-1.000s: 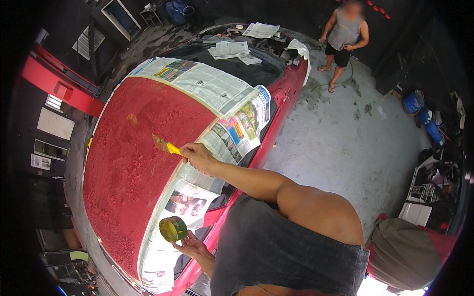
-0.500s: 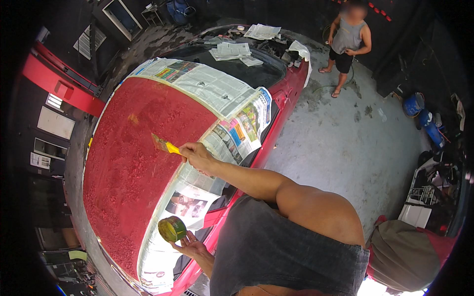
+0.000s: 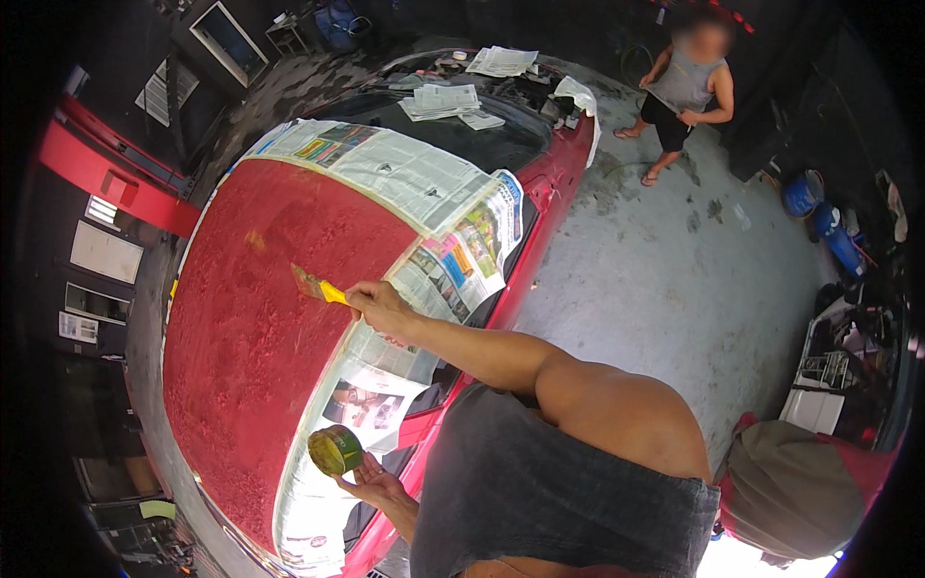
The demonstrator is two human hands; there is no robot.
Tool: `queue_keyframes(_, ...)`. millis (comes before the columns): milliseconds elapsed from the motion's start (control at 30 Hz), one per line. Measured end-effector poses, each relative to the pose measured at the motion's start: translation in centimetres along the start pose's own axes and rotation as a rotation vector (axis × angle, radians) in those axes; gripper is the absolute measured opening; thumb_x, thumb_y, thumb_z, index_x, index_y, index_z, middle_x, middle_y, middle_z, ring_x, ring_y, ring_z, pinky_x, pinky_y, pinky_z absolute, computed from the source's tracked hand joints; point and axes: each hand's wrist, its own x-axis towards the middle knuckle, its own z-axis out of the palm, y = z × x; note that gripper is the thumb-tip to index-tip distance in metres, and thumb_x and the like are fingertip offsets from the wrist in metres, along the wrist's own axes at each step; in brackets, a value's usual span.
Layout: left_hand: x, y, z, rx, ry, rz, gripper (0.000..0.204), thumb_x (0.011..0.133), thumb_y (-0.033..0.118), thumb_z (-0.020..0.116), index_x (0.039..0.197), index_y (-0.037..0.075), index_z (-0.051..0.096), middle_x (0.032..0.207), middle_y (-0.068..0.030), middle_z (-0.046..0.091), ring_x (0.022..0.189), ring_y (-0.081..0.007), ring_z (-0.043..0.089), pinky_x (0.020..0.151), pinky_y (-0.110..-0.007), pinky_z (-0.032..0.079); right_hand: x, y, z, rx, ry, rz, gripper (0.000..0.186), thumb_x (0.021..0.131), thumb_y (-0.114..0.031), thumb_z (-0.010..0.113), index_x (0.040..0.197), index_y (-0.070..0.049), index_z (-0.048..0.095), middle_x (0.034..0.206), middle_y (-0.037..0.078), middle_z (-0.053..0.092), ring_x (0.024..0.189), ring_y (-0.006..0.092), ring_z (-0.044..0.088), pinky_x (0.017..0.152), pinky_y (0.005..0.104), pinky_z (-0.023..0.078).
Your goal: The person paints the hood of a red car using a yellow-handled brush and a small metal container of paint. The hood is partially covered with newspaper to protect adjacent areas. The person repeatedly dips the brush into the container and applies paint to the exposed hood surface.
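Observation:
My right hand (image 3: 381,308) grips the yellow handle of a paintbrush (image 3: 321,286), whose stained bristles are over the red car roof (image 3: 241,356), touching it or just above. Blistered, rough patches cover much of that roof, with a small yellowish spot toward the back left. Lower down, my left hand (image 3: 371,482) holds up a short green tin (image 3: 334,450) with yellowish residue inside, at the roof's right edge. Newspaper sheets (image 3: 405,188) and pale tape mask the roof's far and right edges.
Another person (image 3: 689,87) stands at the upper right. Loose papers (image 3: 438,101) lie on the car's far end. Blue containers (image 3: 838,241) and assorted items line the right wall; a red beam (image 3: 106,173) is at the left. The grey floor (image 3: 655,289) runs along the car's right side.
The other person has shifted toward the right, with their feet in a new stance. My hands, the brush and the tin have hardly moved.

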Motion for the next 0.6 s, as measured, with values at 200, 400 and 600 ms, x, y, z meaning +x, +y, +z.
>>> queue_keyframes(200,0.2,0.1,-0.5,-0.049,-0.037,-0.026,0.081,0.084,0.050,0.069,0.135,-0.006,0.042,0.136,-0.0203,0.044,0.122,-0.0286,0.051,0.108,-0.039,0.042,0.0,0.6,0.1,-0.023,0.022,-0.007,0.022,0.097,-0.027,0.056,0.101,-0.008,0.067,0.070,-0.002,0.056,0.054,0.0050,0.042,0.047,0.0239,0.033)
queue_keyframes(400,1.7,-1.0,-3.5,0.046,-0.020,-0.068,0.048,0.094,0.037,0.056,0.130,0.008,0.048,0.117,-0.0118,0.060,0.101,-0.0232,0.060,0.088,-0.039,0.052,0.0,1.7,-0.4,0.264,0.045,0.515,0.042,0.090,-0.051,0.057,0.107,-0.013,0.059,0.081,0.002,0.054,0.066,0.0131,0.049,0.053,0.0356,0.042)
queue_keyframes(600,0.1,-1.2,-2.7,-0.194,0.059,-0.005,0.063,0.089,0.048,0.066,0.125,-0.001,0.052,0.116,-0.0177,0.060,0.097,-0.0310,0.063,0.086,-0.041,0.053,0.8,1.3,-0.8,0.190,-0.067,0.111,0.019,0.099,-0.022,0.053,0.109,-0.007,0.059,0.076,-0.001,0.053,0.048,0.0027,0.037,0.040,0.0187,0.028)
